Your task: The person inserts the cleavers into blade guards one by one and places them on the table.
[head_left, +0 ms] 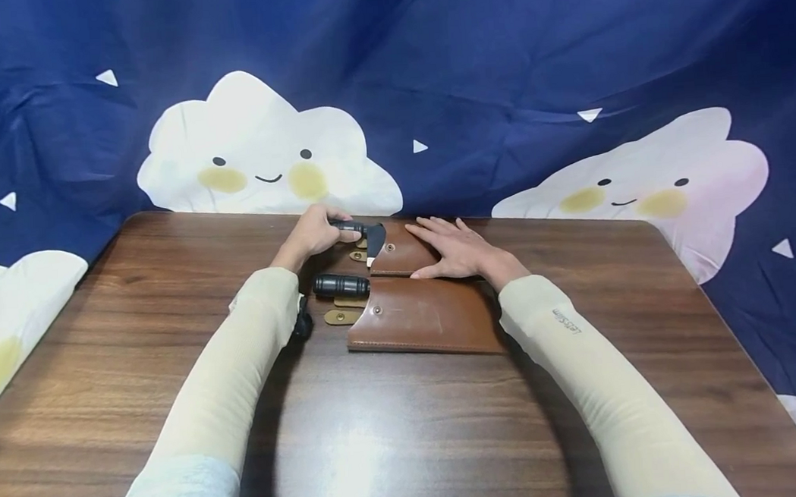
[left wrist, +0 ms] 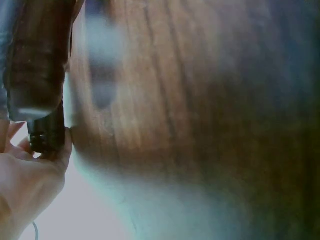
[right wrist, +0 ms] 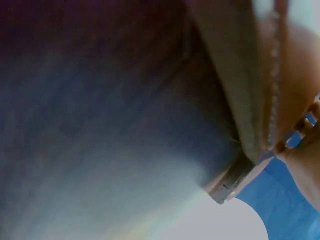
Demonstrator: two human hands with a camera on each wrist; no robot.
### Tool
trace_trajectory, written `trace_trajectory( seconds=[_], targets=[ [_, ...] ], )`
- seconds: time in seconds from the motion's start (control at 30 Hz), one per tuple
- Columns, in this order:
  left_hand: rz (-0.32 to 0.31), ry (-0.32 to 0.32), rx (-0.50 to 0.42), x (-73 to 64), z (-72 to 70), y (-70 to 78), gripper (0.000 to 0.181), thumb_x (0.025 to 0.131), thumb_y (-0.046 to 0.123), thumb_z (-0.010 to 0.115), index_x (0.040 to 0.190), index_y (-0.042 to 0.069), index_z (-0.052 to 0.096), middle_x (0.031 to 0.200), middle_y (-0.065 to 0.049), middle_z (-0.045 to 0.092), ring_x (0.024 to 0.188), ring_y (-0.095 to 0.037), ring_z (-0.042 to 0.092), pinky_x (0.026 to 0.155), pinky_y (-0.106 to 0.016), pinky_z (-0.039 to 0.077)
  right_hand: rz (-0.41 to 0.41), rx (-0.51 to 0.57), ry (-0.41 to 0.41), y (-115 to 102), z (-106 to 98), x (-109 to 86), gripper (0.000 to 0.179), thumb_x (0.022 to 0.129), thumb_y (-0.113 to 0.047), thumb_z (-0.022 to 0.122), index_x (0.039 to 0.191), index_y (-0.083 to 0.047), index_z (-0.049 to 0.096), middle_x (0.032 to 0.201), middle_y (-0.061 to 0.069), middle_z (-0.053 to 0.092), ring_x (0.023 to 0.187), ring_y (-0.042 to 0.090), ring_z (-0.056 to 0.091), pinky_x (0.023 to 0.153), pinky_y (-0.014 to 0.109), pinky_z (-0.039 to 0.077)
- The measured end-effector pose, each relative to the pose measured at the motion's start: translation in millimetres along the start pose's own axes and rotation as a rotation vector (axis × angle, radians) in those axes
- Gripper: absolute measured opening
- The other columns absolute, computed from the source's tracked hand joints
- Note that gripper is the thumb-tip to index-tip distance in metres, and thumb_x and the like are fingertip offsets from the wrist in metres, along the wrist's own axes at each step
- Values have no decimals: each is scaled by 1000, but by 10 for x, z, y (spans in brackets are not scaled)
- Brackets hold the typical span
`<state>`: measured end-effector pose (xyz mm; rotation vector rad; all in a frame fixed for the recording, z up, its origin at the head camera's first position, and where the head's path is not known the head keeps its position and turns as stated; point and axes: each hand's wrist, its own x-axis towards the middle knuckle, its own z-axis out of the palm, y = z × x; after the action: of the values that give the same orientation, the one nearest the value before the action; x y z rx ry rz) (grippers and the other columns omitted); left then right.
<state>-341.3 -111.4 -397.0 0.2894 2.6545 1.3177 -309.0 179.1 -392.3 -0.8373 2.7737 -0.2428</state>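
Observation:
Two knives with black handles lie one behind the other in brown leather sheaths. My left hand pinches the handle of the far knife between thumb and fingers. A strip of that knife's dark blade shows at the mouth of the far sheath; the rest is hidden inside. Spread out flat, my right hand rests on the far sheath's right end. Closer to me is the near sheath, with the near knife's handle sticking out to the left. In the left wrist view, the far handle meets my fingertips.
Tan snap straps, one of them the near strap, extend left from both sheaths. The brown wooden table ends just behind the far sheath. A blue curtain with smiling clouds hangs behind it.

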Motion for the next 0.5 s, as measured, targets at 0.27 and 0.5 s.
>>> trace_trajectory(
  seconds=[0.27,0.5],
  targets=[
    [14,12,-22,6,2,-16,37,87,17,81,118,0,73,119,-16,69,108,-27,55,96,-37,42,3,-5,1,-6,-14,0,98,88,-70,63,163,-23,21,169,9,15,154,32,9,119,61,6],
    [6,21,-34,-2,6,-23,38,86,16,82,119,0,72,121,-16,69,109,-27,56,98,-38,43,7,-4,-3,0,11,-10,98,89,-73,59,164,-25,18,169,7,13,154,31,8,120,59,4]
  ],
)
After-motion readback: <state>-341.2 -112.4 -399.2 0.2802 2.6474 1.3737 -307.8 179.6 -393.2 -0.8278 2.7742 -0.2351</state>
